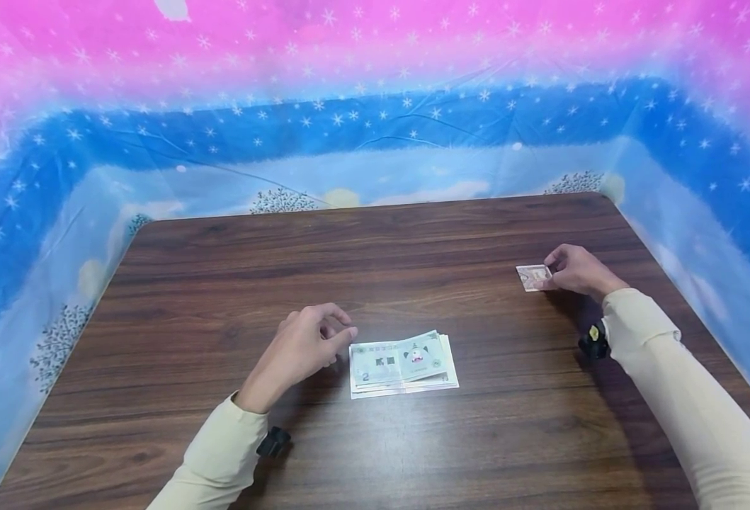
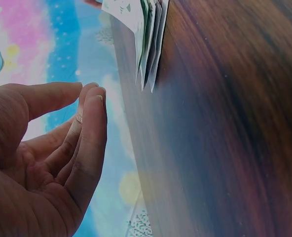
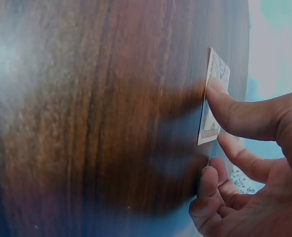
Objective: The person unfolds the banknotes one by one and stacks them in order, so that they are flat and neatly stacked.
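A stack of pale green play banknotes (image 1: 400, 363) lies near the middle of the table, creased across and slightly fanned, with a cartoon face on the top one. Just left of it is my left hand (image 1: 307, 343), fingers loosely bent and nothing held. In the left wrist view, the layered edges of the banknotes stand apart from that hand (image 2: 62, 133). Far to the right, my right hand (image 1: 575, 270) pinches a small brownish banknote (image 1: 530, 277) at or just above the tabletop. The right wrist view shows the thumb (image 3: 235, 111) across this banknote's face (image 3: 210, 123).
A dark wood-grain table (image 1: 234, 269) spans the view, its far edge beyond both hands. Behind and along the sides hangs a pink and blue snowflake cloth (image 1: 349, 117). Black devices (image 1: 594, 341) are strapped at both wrists.
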A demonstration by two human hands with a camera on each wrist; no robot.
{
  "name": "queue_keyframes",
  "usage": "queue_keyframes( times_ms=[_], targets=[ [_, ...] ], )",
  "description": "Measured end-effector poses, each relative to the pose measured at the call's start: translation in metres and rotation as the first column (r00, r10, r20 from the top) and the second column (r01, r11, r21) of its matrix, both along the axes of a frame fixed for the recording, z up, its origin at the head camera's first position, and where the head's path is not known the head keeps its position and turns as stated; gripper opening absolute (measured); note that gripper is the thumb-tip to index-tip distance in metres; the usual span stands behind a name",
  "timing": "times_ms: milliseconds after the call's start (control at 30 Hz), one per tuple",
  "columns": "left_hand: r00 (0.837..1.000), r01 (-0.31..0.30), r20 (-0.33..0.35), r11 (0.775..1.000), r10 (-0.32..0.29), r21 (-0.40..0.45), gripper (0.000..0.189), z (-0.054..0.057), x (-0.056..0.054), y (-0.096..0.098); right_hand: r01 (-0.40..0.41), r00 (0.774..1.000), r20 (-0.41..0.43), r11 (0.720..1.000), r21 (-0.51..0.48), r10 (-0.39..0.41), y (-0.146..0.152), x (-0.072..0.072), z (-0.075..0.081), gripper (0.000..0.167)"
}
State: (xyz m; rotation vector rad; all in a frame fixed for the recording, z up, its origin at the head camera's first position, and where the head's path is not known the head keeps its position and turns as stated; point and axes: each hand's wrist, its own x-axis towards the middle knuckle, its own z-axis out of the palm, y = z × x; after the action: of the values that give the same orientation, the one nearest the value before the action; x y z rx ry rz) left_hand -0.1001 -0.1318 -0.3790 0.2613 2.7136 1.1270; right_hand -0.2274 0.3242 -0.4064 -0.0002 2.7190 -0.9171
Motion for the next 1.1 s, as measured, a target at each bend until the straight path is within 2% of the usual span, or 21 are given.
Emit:
queue_keyframes(
  times_ms=[233, 333, 433, 533, 667, 933, 1000, 1100],
  targets=[
    [1.0, 0.002, -0.004, 1.0, -0.002, 0.003, 0.021, 0.0, 0.0, 0.001, 0.046, 0.996, -0.069, 0.998, -0.038, -0.049, -0.007, 0.006, 0.0, 0.05],
    [1.0, 0.009, -0.022, 1.0, -0.008, 0.003, 0.021, 0.001, -0.001, 0.003, 0.062, 0.993, -0.093, 0.994, -0.091, -0.07, -0.014, 0.01, 0.0, 0.043],
    [0.999, 0.009, -0.054, 1.0, -0.008, 0.019, 0.02, 0.001, -0.001, 0.004, 0.066, 0.992, -0.097, 0.984, -0.166, -0.083, -0.026, 0.015, 0.002, 0.043],
    [0.996, 0.011, -0.084, 0.998, -0.006, 0.06, 0.017, 0.002, -0.001, 0.008, 0.073, 0.995, -0.045, 0.948, -0.311, -0.091, -0.044, 0.022, 0.005, 0.049],
    [0.994, 0.025, -0.113, 0.99, -0.01, 0.136, 0.017, 0.005, 0.002, 0.017, 0.095, 0.996, 0.046, 0.873, -0.478, -0.083, -0.074, 0.032, 0.01, 0.048],
    [0.986, 0.088, -0.161, 0.965, -0.049, 0.246, 0.021, 0.008, 0.008, 0.048, 0.087, 0.991, 0.132, 0.817, -0.569, -0.014, -0.131, 0.056, 0.022, 0.04],
    [0.983, 0.096, -0.176, 0.963, -0.052, 0.252, 0.023, 0.008, 0.009, 0.055, 0.062, 0.992, 0.128, 0.81, -0.584, 0.016, -0.143, 0.063, 0.026, 0.039],
    [0.98, 0.088, -0.195, 0.965, -0.039, 0.246, 0.03, 0.007, 0.009, 0.062, 0.036, 0.989, 0.132, 0.778, -0.627, 0.06, -0.159, 0.072, 0.03, 0.036]
  ],
)
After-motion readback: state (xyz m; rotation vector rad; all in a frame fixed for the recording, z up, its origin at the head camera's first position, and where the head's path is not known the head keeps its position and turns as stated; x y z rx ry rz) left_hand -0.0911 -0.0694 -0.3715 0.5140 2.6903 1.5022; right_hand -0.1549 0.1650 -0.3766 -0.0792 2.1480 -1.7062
